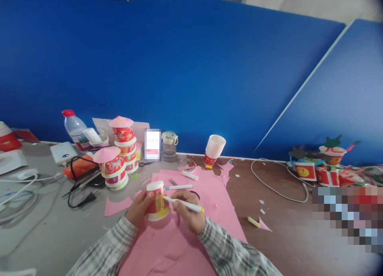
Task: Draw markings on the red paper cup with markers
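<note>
My left hand (140,207) is wrapped round the left side of a red and white paper cup (155,206), which is held above the pink paper (191,254). A yellow patch shows on the cup's right side. In my right hand (187,212) is a white marker pen (188,204) with a yellow end, its tip at the cup's wall. Just behind lie a second marker with a teal end (179,187), a capped white marker (189,176) and scissors (172,182), partly hidden.
Stacked cups with pink cone tops (111,164) stand at left, near a power plug (89,198) and a bottle (76,128). A glass jar (169,147) and nested paper cups (214,148) stand along the blue partition (191,68). A white cable (269,184) and cup crafts (305,171) lie right.
</note>
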Demonstrator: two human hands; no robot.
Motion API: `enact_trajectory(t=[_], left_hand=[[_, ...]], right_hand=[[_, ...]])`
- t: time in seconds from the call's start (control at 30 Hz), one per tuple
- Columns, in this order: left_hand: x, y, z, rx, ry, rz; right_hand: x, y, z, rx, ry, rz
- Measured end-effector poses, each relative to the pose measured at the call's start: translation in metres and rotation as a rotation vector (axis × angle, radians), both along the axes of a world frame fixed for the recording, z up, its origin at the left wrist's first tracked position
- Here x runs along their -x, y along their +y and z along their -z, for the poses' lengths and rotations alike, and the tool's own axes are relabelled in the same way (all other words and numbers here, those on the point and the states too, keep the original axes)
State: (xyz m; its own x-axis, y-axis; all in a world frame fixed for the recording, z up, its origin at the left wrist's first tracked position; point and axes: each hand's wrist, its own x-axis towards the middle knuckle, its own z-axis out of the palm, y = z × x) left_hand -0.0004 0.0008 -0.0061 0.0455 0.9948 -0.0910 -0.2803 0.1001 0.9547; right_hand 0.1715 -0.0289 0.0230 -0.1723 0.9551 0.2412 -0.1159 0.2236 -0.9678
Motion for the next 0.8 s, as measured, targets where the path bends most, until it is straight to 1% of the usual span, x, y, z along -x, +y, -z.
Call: enact_trajectory(t=[0.13,0.3,0.47,0.63,0.8], left_hand=[[-0.0005,-0.0019,-0.001,0.025,-0.06,0.001],[0.0008,-0.0033,-0.0012,0.052,-0.124,0.017],[0.001,-0.0031,-0.0027,0.069,-0.178,0.015],[0.0008,-0.0034,-0.0042,0.079,-0.204,0.027],[0.0009,-0.0043,-0.0046,0.094,-0.216,0.036]], right_hand=[[-0.0026,0.0023,0.0015,0.041,0.017,0.047],[-0.0009,0.0026,0.001,0.052,0.006,0.034],[-0.0029,0.0044,0.0028,0.054,0.01,0.115],[-0.0011,0.0031,0.0033,0.027,-0.011,0.071],[0.0015,0.0038,0.0035,-0.019,-0.103,0.106]])
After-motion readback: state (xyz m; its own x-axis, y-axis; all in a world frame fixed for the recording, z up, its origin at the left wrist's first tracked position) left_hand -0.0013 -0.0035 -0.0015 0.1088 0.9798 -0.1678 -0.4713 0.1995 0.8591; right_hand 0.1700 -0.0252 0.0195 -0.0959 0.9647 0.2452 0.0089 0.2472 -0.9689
